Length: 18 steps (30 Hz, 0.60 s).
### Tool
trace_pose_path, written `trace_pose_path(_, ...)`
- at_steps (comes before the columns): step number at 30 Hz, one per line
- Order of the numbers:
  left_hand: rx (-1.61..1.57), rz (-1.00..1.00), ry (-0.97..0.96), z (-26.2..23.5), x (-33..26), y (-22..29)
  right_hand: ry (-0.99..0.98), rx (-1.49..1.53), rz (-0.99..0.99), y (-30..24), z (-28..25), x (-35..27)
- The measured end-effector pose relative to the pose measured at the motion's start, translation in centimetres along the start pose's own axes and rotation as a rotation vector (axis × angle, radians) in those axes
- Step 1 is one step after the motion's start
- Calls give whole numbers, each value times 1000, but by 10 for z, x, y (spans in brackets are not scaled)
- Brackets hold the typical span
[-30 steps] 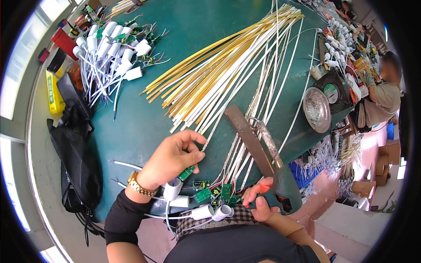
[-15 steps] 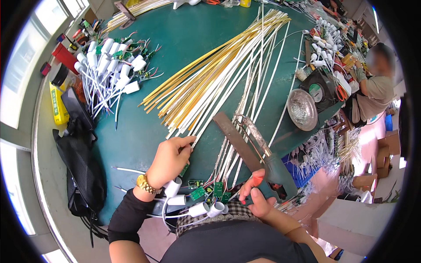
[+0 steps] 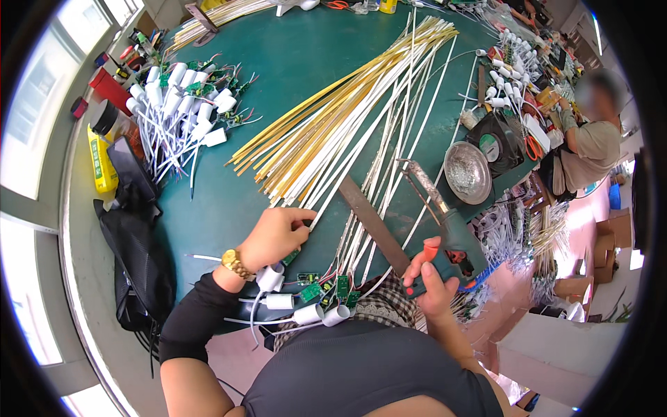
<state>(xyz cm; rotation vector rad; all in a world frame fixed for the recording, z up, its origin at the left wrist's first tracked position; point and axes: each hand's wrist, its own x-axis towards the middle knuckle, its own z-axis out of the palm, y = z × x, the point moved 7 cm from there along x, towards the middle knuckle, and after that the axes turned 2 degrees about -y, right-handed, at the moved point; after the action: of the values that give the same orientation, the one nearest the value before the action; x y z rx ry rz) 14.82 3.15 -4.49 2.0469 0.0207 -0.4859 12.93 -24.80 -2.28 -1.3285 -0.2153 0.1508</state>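
Observation:
My left hand, with a gold watch on the wrist, pinches the lower end of a thin white strip at the edge of a large bundle. In my right hand is a dark green soldering gun, its metal tube pointing up and left over the table. Something orange-red covers one fingertip of that hand. Between my hands, near the table edge, lie small green circuit boards wired to strips. White plastic caps with white cables lie just below them.
A flat rusty metal bar lies across the strips. Right of it are a metal bowl and a black fan-like box. At left are a pile of white caps with boards and a black bag. A co-worker sits at far right.
My right hand has moved the soldering gun right and upward, away from the metal bar. My left hand keeps its pinch on the strip. The view has shifted slightly.

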Motion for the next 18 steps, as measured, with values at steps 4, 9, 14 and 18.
trace_pose_path(4,323,298,159,2,-7,18,62,-174,6,5,-29,-9)
trace_pose_path(9,14,110,130,6,2,0,131,-628,-283,19,-43,-26)
trace_pose_path(14,-362,24,188,13,0,-13,175,-435,-220,53,-44,-38)
trace_pose_path(18,-252,40,342,0,-5,-11,233,-492,-221,40,-34,-37)
